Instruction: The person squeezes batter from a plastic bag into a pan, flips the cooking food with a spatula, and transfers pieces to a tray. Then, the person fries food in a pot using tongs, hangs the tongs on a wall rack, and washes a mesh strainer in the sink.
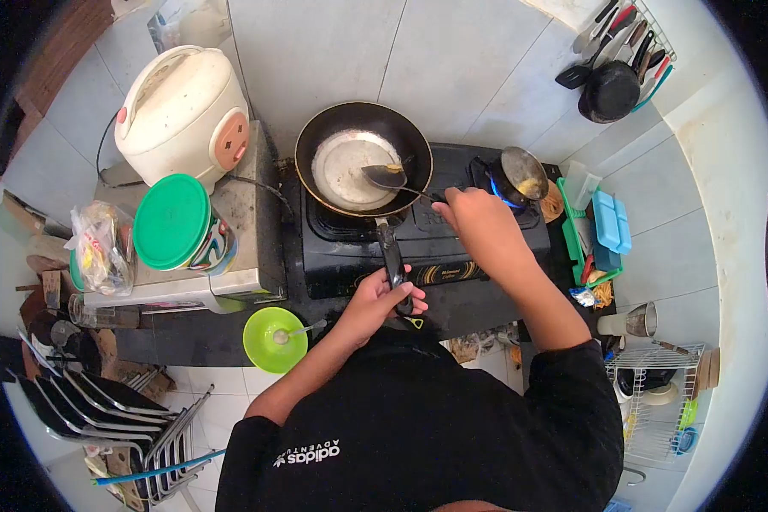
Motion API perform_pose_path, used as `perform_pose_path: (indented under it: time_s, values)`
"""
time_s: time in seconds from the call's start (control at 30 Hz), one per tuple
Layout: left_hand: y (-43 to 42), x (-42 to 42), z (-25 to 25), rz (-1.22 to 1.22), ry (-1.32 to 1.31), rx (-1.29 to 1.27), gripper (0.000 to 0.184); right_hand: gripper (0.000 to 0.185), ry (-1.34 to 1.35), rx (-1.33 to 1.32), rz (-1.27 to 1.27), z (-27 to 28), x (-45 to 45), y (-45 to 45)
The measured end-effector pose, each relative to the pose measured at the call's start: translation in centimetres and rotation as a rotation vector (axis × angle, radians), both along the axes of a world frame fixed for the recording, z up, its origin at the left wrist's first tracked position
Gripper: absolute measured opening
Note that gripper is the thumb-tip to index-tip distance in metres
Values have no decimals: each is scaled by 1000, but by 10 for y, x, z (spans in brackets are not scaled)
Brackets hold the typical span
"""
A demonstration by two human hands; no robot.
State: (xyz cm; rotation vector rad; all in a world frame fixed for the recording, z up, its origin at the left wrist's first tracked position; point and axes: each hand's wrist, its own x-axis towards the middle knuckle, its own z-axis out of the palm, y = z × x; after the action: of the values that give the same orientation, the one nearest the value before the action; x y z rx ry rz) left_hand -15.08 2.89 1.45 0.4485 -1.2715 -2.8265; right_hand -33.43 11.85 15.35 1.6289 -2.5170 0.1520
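Left hand (371,303) is closed around the black handle (392,256) of the frying pan (312,141), thumb on top, fingertips showing on the far side. Right hand (476,218) has a closed grip on a spatula (385,177); its dark blade sits inside the pan, over the right part of a pale round patch (341,175) (can't tell if that's food or bare metal). Small yellowish bit by the blade. Pan is on the left side of the black gas stove (341,264), handle toward the person. Right side: small pot (520,173) over a blue flame (502,194), something yellowish in it. Green bowl (258,340) with a spoon (303,329) in it is left of the left forearm, near the counter edge. Rice cooker (179,115) and green-lidded tub (172,222) stand left of the stove.
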Motion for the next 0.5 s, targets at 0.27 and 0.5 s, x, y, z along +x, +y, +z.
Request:
perform_pose_path:
  time_s: [0.27, 0.5]
  values:
    - [0, 0, -1, 0, -5, 9, 44, 26, 75, -9, 9, -13, -3, -5]
    - [0, 0, -2, 0, 13, 22, 44, 28, 64, -83, 20, -21, 6, -8]
